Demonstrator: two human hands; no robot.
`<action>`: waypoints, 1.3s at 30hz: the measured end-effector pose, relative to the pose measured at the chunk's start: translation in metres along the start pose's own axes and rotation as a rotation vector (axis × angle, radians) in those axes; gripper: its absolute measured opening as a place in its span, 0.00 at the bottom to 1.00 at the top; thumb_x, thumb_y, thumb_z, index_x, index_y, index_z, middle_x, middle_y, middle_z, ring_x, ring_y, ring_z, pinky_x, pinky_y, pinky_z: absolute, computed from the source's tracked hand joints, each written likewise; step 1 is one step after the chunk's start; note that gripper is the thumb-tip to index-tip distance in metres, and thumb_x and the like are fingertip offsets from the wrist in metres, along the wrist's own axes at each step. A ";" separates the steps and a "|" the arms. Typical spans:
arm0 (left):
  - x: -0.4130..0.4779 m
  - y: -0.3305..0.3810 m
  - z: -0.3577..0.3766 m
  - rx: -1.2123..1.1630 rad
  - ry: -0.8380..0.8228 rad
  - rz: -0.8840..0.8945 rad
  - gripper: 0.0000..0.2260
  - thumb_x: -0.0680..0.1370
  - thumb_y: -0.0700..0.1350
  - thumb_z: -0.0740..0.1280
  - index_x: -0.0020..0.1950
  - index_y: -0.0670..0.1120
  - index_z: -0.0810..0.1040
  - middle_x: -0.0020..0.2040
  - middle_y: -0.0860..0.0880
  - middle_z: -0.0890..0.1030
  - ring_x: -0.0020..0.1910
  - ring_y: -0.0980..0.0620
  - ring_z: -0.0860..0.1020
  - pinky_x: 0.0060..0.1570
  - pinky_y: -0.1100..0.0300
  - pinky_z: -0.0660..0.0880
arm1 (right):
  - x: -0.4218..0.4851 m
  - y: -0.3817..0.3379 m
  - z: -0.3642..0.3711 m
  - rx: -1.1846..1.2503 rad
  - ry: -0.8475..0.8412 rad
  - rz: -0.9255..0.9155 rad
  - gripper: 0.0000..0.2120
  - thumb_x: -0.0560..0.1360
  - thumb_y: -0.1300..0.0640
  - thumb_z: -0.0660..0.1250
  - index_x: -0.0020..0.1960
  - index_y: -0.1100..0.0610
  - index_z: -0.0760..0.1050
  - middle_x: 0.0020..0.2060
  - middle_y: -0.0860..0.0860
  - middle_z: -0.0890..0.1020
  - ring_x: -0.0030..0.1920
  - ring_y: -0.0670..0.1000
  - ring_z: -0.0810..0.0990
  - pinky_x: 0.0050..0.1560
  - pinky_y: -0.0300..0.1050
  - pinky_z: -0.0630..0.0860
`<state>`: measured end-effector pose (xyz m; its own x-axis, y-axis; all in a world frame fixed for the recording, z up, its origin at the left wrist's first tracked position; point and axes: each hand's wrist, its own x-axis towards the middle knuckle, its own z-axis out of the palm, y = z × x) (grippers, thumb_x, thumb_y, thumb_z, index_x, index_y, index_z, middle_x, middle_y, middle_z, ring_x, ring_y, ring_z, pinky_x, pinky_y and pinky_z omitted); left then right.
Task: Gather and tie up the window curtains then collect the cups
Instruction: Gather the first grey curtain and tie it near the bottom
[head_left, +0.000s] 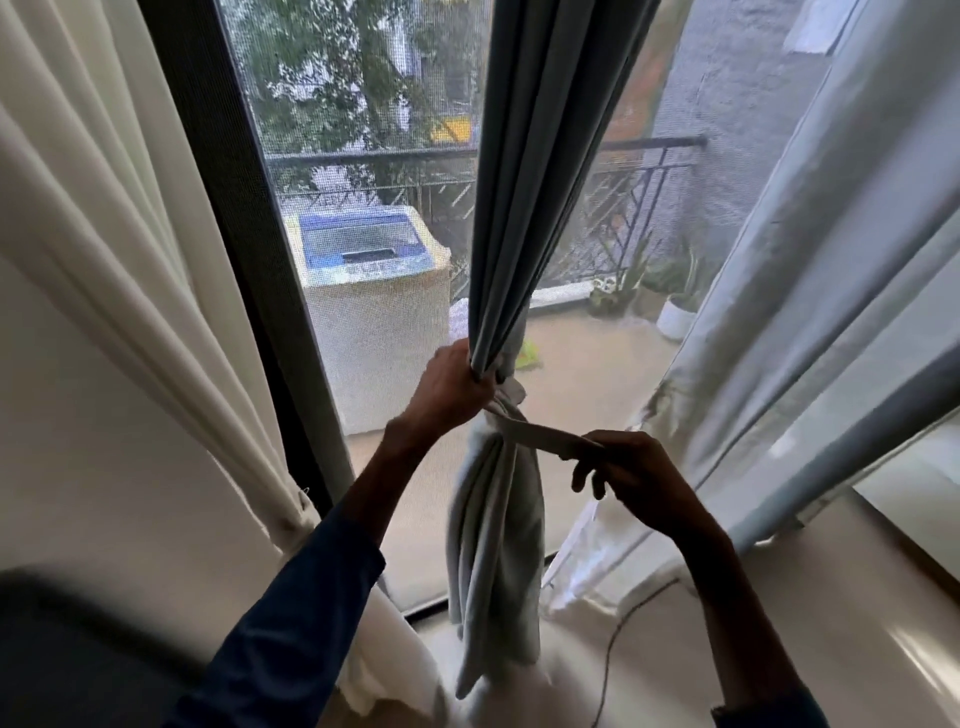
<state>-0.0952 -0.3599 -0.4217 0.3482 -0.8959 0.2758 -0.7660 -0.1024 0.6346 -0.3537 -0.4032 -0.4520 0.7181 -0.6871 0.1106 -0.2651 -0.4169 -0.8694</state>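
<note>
The left hand (451, 383) is gripping the gathered grey curtain (524, 218), fingers curled around it. The right hand (631, 475) is pinching the white tie-back strip (530, 434) wrapped around the bundle.

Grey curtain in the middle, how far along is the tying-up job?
Done: the grey curtain is gathered into a bunch. In hand: the left hand grips the bunch while the right hand holds a pale tie band round it, unfastened. Left: the right-hand curtain hangs loose; no cups in view.

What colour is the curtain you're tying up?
Grey-blue curtain, seen best in the head view.
</note>
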 end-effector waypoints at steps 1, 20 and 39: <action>-0.002 0.000 0.000 -0.047 -0.010 0.020 0.10 0.78 0.44 0.64 0.37 0.48 0.72 0.35 0.49 0.77 0.36 0.43 0.80 0.34 0.55 0.72 | -0.001 0.002 0.000 -0.035 0.006 -0.010 0.16 0.78 0.72 0.62 0.49 0.56 0.83 0.35 0.53 0.85 0.32 0.48 0.80 0.33 0.33 0.71; -0.053 0.017 0.023 -0.405 -0.133 0.181 0.09 0.78 0.51 0.71 0.44 0.47 0.84 0.38 0.52 0.85 0.37 0.59 0.83 0.36 0.60 0.78 | 0.006 0.012 0.017 -0.147 0.564 0.169 0.08 0.76 0.66 0.69 0.46 0.56 0.86 0.33 0.46 0.85 0.31 0.46 0.85 0.34 0.45 0.82; -0.043 0.024 0.026 -0.252 -0.012 0.108 0.15 0.75 0.60 0.63 0.38 0.50 0.76 0.31 0.54 0.77 0.30 0.57 0.77 0.31 0.59 0.74 | 0.010 -0.036 0.035 -0.039 0.757 -0.145 0.18 0.71 0.73 0.70 0.54 0.57 0.86 0.46 0.48 0.88 0.45 0.43 0.86 0.46 0.42 0.84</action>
<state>-0.1424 -0.3345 -0.4373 0.2641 -0.9012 0.3437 -0.6392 0.1033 0.7621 -0.3146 -0.3739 -0.4365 0.1155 -0.8380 0.5333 -0.2344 -0.5447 -0.8052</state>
